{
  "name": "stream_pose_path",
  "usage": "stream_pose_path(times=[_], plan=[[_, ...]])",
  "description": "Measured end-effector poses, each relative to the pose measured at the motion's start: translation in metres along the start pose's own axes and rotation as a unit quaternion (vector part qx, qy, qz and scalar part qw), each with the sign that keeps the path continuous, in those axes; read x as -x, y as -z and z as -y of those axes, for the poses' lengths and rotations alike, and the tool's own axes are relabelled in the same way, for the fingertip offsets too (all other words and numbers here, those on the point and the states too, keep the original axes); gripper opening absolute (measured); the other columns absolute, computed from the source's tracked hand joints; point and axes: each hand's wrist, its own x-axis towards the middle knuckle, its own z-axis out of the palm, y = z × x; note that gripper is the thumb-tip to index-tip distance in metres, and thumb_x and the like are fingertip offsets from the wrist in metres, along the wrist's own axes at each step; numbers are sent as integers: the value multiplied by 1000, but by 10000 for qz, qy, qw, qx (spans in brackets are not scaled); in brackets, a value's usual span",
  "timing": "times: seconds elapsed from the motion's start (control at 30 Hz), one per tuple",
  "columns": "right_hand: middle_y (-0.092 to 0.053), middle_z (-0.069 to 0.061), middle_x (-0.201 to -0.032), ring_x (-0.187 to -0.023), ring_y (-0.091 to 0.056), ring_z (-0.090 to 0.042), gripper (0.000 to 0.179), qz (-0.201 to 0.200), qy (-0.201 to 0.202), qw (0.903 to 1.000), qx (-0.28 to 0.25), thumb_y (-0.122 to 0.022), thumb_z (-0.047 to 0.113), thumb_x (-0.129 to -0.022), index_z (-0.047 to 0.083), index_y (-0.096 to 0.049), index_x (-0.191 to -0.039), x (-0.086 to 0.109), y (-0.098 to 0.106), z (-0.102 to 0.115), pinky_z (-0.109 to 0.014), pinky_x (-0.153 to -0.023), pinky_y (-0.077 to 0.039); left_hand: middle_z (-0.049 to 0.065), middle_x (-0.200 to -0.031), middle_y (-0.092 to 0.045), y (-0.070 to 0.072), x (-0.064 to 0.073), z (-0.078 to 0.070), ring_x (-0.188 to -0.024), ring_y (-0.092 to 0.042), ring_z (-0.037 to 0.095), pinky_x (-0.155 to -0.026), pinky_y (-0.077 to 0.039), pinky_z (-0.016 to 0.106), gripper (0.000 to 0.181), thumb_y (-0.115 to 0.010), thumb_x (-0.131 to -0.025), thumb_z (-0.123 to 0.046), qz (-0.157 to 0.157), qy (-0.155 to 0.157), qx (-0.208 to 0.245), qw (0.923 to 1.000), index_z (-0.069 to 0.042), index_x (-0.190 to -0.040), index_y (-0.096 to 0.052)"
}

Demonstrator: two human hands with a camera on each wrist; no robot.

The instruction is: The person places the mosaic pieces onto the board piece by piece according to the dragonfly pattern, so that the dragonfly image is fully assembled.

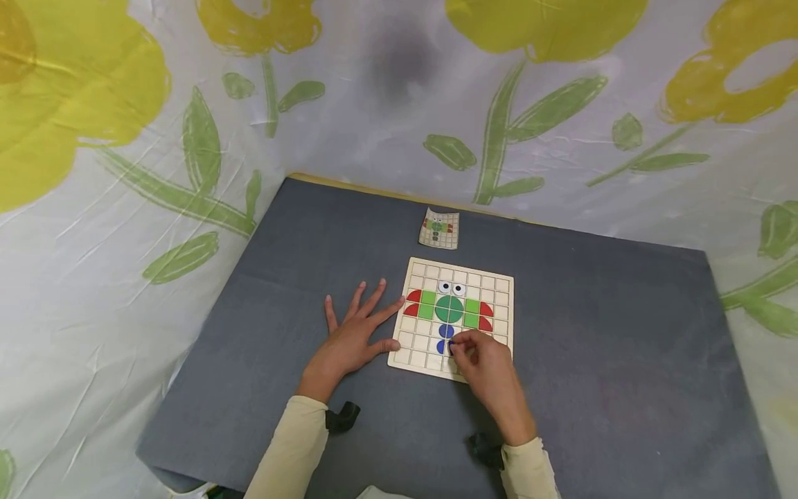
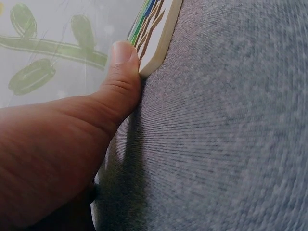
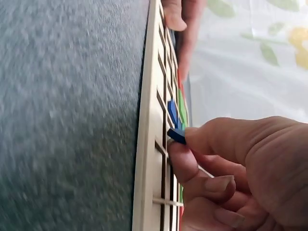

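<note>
A square wooden grid board (image 1: 419,358) lies on the grey table, its cells partly filled with coloured pieces. Between thumb and forefinger, my right hand (image 1: 489,367) pinches a small blue piece (image 3: 177,135) over the lower middle cells, just right of another blue piece (image 1: 440,346). Above these sit a blue circle (image 1: 446,331), a green circle (image 1: 449,309), light green squares (image 1: 427,305), red quarter pieces (image 1: 486,316) and two eye pieces (image 1: 445,287). My left hand (image 1: 349,341) rests with fingers spread, its thumb (image 2: 122,60) and forefinger touching the board's left edge.
A small pattern card (image 1: 439,229) showing a similar figure lies behind the board near the table's back edge. Grey cloth covers the table (image 1: 611,360). Behind and beside it hangs a white sheet (image 1: 399,125) printed with yellow flowers.
</note>
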Motion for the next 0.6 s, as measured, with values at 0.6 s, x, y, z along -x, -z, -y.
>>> stream_pose_path(times=[0.6], plan=[[-71, -1, -77, -62, -57, -10, 9, -283, -266, 9974, 604, -82, 11, -93, 8, -74, -90, -1, -10, 16, -27, -54, -46, 0, -178, -12, 0, 0, 1, -164, -1, 37, -114, 16, 82, 88, -74, -87, -59, -55, -27, 38, 10000, -40, -164, -39]])
